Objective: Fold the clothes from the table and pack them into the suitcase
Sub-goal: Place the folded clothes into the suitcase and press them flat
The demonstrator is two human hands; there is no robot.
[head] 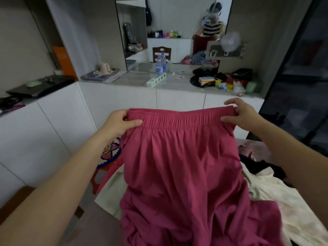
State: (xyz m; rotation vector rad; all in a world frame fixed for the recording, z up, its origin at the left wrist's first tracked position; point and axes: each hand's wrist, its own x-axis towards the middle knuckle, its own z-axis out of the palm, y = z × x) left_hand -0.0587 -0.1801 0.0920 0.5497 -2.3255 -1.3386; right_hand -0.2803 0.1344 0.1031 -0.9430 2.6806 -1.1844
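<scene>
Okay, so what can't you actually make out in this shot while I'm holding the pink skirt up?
- Suitcase: not seen anywhere in the head view.
- Pink skirt hem: cut off by the bottom edge.
- Table: covered by the skirt and the cream garment.
- Dark garment: mostly buried, type unclear.
- Left hand and right hand fingertips: tucked behind the waistband.
- Water bottle label: too small and blurred to read.

- Room dim, flat indoor light; no hard shadows under my arms.
- Brightest patch: the mirror [170,31] ahead and the pale glossy counter [142,78] below it, which shows a soft sheen.
- Right edge falls off into near black.
- Wide-angle bend: cabinet lines bow outward at left.
- Soft blur throughout; the pink skirt [186,174] smears toward the bottom.
</scene>
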